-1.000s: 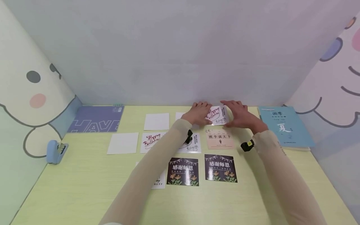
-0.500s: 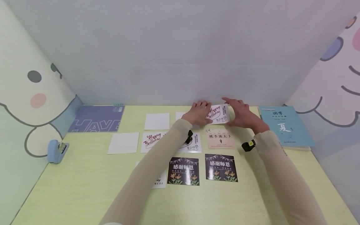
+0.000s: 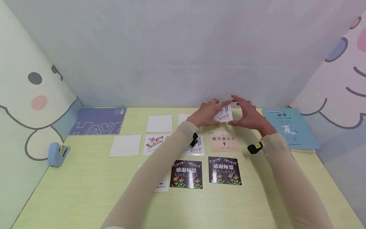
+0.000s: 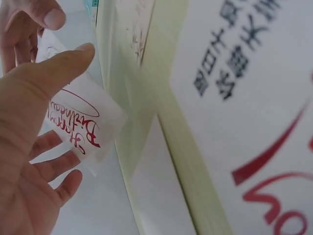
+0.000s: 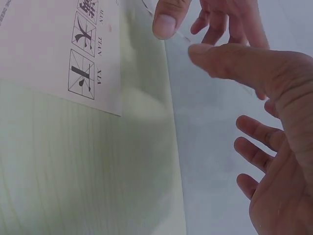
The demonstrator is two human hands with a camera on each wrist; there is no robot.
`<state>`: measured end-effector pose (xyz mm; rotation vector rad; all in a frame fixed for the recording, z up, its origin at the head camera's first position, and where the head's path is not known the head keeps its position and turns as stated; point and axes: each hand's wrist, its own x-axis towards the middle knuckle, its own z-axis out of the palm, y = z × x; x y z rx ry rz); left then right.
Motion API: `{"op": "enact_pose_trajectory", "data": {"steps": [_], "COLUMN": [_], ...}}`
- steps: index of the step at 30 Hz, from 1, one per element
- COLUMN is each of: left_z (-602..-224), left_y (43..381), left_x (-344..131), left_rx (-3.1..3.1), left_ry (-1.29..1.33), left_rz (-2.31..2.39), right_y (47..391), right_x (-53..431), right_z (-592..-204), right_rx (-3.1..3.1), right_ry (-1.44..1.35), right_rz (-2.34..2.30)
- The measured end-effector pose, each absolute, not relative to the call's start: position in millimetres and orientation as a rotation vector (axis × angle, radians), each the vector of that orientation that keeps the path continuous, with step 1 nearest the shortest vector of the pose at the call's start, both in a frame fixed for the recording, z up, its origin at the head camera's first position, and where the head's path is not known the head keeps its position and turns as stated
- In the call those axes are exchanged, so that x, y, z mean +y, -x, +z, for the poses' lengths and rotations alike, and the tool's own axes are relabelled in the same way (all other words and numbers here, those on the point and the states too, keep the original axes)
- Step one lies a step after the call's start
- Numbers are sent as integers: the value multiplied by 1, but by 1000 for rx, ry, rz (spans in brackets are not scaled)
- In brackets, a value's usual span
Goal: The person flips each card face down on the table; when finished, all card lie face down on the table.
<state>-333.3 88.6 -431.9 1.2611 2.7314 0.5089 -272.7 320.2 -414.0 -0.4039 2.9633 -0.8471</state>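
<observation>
A white birthday card [image 3: 225, 115] with red lettering is tilted up off the far part of the table, between my two hands. My left hand [image 3: 204, 115] holds its left side; in the left wrist view the thumb crosses the front of the card [image 4: 80, 115], fingers at its far side. With thumb and index finger, my right hand [image 3: 250, 116] holds the right end. The index fingertips of both hands nearly meet at the top edge. From the right wrist the card appears almost edge-on, partly hidden by the thumbs. Just in front lies a pink card [image 3: 224, 142].
Two dark flower cards [image 3: 186, 174] [image 3: 225, 170], more birthday cards [image 3: 154, 143] and blank white cards [image 3: 125, 145] lie about. A blue book [image 3: 290, 128] is on the right, a purple notebook [image 3: 98, 121] and blue stapler-like object [image 3: 57, 155] on the left. A wall [image 3: 171, 63] stands behind.
The birthday card has risen and tilted upward toward the wall. My left index finger has stretched right across its top, and my right hand has moved slightly up and right.
</observation>
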Motion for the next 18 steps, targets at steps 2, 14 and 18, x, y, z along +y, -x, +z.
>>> {"op": "enact_pose_trajectory", "data": {"steps": [2, 14, 18], "left_z": [-432, -428, -425], "left_y": [334, 333, 330], "left_x": [87, 81, 79], "left_rx": [2727, 2648, 2563], "left_ry": [-1269, -1222, -1238], "left_rz": [570, 1162, 1364], "right_y": [272, 272, 271], "right_x": [321, 321, 318], "right_z": [-414, -423, -425], "right_rx": [2958, 2913, 2864], "right_ry": [375, 362, 359], "right_rz": [-890, -968, -959]}}
